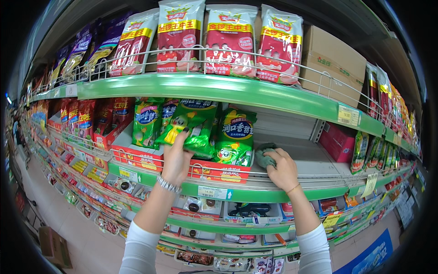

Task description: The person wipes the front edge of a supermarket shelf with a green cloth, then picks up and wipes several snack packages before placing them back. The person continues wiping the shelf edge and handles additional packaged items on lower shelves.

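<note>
My left hand (177, 161) grips the lower edge of a green snack packet (191, 120), which tilts above a red display carton (219, 170) on the middle shelf. Another green packet (236, 137) stands upright in that carton, to the right of the held one. A further green packet (147, 121) stands at the left, in a second red carton (137, 156). Bunched under the fingers of my right hand (282, 167) is a grey-green cloth (266, 156). It lies against the carton's right side, over the bare shelf board (301, 150).
A wire rail (308, 178) runs along the shelf's front edge. Overhead, the green-fronted upper shelf (205, 87) carries red-and-white packets (231, 41) and a cardboard box (333, 65). A pink box (337, 142) stands right of the bare board. Lower shelves hold trays of packaged food (253, 209).
</note>
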